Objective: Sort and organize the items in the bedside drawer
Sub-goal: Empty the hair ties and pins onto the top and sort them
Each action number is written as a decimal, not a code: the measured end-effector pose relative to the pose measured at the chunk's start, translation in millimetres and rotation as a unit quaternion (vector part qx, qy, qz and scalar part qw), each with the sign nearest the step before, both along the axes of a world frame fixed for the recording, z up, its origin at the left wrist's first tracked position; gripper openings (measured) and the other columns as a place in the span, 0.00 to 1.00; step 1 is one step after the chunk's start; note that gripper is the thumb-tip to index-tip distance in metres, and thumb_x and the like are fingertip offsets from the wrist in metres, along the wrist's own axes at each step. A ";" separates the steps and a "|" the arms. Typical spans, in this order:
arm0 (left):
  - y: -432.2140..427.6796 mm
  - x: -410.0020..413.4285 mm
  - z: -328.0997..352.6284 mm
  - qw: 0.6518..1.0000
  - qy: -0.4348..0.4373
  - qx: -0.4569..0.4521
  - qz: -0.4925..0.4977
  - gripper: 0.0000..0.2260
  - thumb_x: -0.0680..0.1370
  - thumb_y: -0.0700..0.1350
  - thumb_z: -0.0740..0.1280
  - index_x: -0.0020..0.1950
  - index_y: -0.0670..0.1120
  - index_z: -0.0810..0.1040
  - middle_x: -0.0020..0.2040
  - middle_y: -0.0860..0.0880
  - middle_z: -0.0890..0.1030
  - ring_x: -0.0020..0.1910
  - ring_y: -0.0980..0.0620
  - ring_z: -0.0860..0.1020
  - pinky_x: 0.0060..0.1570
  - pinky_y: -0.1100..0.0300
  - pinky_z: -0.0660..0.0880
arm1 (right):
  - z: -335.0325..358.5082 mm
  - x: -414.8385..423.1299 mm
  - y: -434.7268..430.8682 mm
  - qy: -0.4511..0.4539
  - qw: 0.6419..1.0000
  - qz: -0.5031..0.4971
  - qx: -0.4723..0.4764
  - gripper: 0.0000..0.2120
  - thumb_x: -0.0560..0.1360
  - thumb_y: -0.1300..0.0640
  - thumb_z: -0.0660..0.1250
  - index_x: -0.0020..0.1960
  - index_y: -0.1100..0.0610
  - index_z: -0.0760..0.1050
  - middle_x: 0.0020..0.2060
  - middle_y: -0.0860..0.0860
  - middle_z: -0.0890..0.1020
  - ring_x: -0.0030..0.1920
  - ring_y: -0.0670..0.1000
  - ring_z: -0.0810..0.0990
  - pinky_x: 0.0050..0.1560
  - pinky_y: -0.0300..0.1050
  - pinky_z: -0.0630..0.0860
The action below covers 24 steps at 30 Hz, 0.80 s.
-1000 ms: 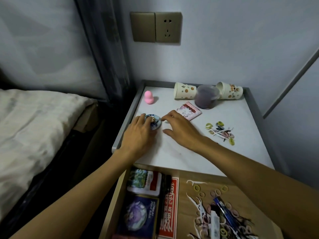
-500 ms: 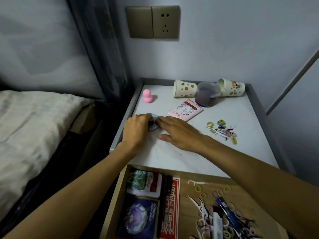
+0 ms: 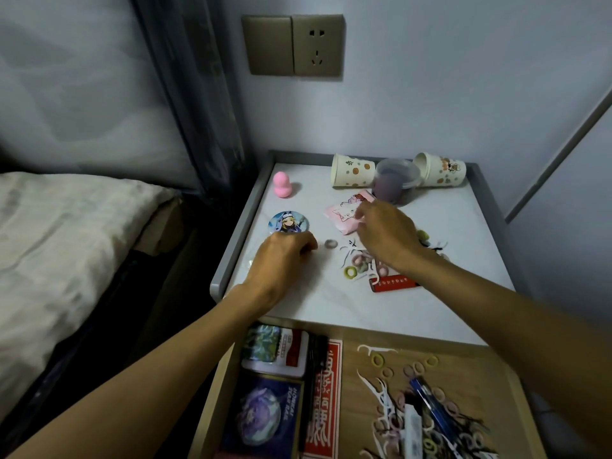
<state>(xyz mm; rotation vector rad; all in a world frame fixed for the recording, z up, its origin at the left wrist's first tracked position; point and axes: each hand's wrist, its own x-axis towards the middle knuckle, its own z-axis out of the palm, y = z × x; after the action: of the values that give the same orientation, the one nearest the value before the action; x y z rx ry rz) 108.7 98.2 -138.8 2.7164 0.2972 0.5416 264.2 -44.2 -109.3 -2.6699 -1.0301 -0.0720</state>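
We stood in a bedroom at home: a bed (image 3: 66,226) with a rumpled pale sheet lay beside a small bedside cabinet (image 3: 231,246), its drawer (image 3: 470,376) pulled open, below a wall socket (image 3: 316,44) and a dark curtain (image 3: 198,94).

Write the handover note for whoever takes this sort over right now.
Left hand: curled on the tabletop below the badge; grip unclear.
Right hand: over the pink packet, fingers at it; grip unclear.
Also out: ties, floss picks, red item.
Drawer open: cards, pen, more ties and picks inside.
Done: some items taken out.
Left: empty the drawer, group, return.
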 end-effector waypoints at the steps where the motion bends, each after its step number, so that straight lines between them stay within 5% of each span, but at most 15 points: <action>1: 1.6 0.5 -0.6 1.000 -0.008 0.009 0.006 0.09 0.74 0.36 0.69 0.52 0.46 0.81 0.48 0.45 0.83 0.46 0.44 0.80 0.44 0.49 0.78 | -0.8 4.6 -2.1 0.009 1.000 -0.008 -0.017 0.12 0.78 0.61 0.62 0.59 0.57 0.78 0.59 0.55 0.78 0.56 0.57 0.78 0.52 0.52 0.77; 6: 17.5 10.3 -4.9 0.995 -0.017 0.097 0.016 0.13 0.76 0.42 0.69 0.60 0.42 0.79 0.59 0.44 0.81 0.59 0.40 0.76 0.57 0.49 0.74 | -5.9 13.9 8.5 0.110 0.989 0.091 0.031 0.16 0.80 0.57 0.62 0.67 0.58 0.75 0.67 0.55 0.75 0.65 0.56 0.74 0.65 0.49 0.70; 10: 19.3 13.4 -12.1 0.987 0.108 0.116 0.001 0.27 0.79 0.60 0.50 0.68 0.46 0.74 0.70 0.45 0.74 0.70 0.41 0.69 0.67 0.46 0.68 | -0.5 12.0 14.4 0.169 0.975 0.128 0.063 0.17 0.81 0.58 0.61 0.69 0.55 0.73 0.70 0.53 0.73 0.68 0.52 0.72 0.65 0.41 0.66; 14: 12.6 14.0 -10.5 0.989 0.098 0.110 0.025 0.26 0.80 0.60 0.51 0.69 0.46 0.72 0.71 0.42 0.72 0.71 0.39 0.67 0.70 0.46 0.65 | 5.0 15.3 -19.0 0.136 0.984 0.112 0.032 0.17 0.77 0.47 0.67 0.64 0.51 0.76 0.66 0.51 0.74 0.67 0.51 0.71 0.65 0.47 0.69; 17: -10.5 16.0 0.3 0.995 0.059 0.065 -0.048 0.29 0.80 0.62 0.49 0.74 0.46 0.68 0.73 0.40 0.69 0.74 0.40 0.65 0.73 0.46 0.62 | 7.8 19.7 -58.8 0.077 0.996 0.037 -0.033 0.24 0.74 0.41 0.69 0.67 0.49 0.75 0.68 0.51 0.72 0.68 0.53 0.68 0.66 0.52 0.69; 21: -45.8 25.0 1.3 0.975 0.142 0.074 -0.155 0.30 0.80 0.66 0.46 0.80 0.55 0.56 0.80 0.45 0.57 0.79 0.45 0.54 0.77 0.48 0.55 | -5.7 29.8 -97.4 0.085 0.995 -0.019 -0.046 0.22 0.77 0.45 0.68 0.69 0.48 0.71 0.67 0.54 0.70 0.67 0.57 0.67 0.65 0.51 0.69; 24: -51.3 25.6 -8.2 0.975 0.148 0.075 -0.151 0.27 0.82 0.62 0.51 0.80 0.55 0.55 0.80 0.47 0.58 0.78 0.46 0.54 0.76 0.52 0.50 | -16.0 40.8 -107.4 0.122 0.992 -0.014 0.019 0.15 0.79 0.56 0.66 0.66 0.51 0.75 0.60 0.55 0.71 0.63 0.56 0.69 0.62 0.47 0.69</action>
<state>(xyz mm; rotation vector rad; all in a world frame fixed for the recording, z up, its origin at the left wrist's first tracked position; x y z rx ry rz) 134.3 46.9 -147.0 2.9117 -0.0894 0.0754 305.0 -151.6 -125.4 -2.5788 -0.9043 0.2220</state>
